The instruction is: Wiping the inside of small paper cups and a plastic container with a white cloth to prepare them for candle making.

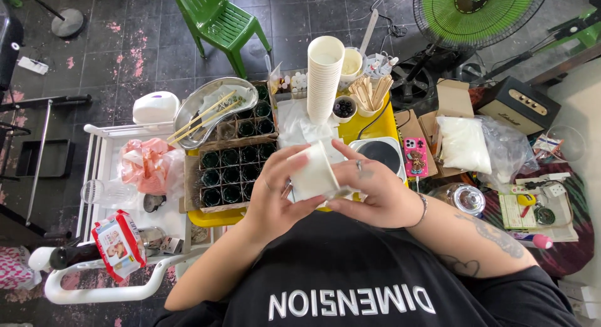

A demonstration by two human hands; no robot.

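Both my hands hold a white paper cup (315, 172) just above the front of a small yellow table (210, 218). My left hand (275, 192) wraps the cup's left side, and my right hand (374, 190) grips its right side and bottom edge, a ring on one finger. Behind the cup stands a tall stack of white paper cups (323, 76). A cardboard box of dark green glass jars (230, 167) sits left of my hands. A round black hot plate (380, 154) lies just beyond my right hand.
A metal tray with wooden sticks (210, 114), a cup of wooden sticks (370, 94), a phone in a pink case (415, 155), a bag of white flakes (463, 143). A white cart (100, 176) stands left, a green chair (219, 20) and green fan (479, 14) behind.
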